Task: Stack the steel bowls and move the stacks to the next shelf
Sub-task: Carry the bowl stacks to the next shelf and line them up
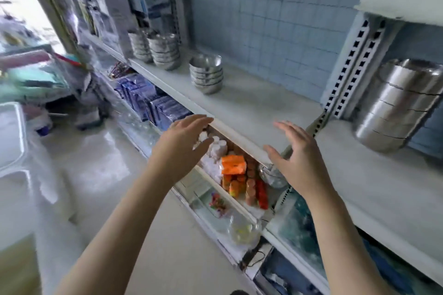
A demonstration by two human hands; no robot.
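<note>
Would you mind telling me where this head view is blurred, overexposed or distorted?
Head view: motion blur smears the left side and the far bowl stacks; the nearest bowl stack is fairly sharp; daylight washes out the upper left; highlights streak the tall steel stack; the wide lens bends the shelf edge.

Both bare forearms reach forward and up, side by side; the left hand (183, 145) and the right hand (296, 160) are empty, palms facing each other, fingers relaxed and slightly spread

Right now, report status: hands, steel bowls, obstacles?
Left hand, right hand open, empty. Nearest stack of shiny steel bowls untouched on white shelf. No obstacle between.
</note>
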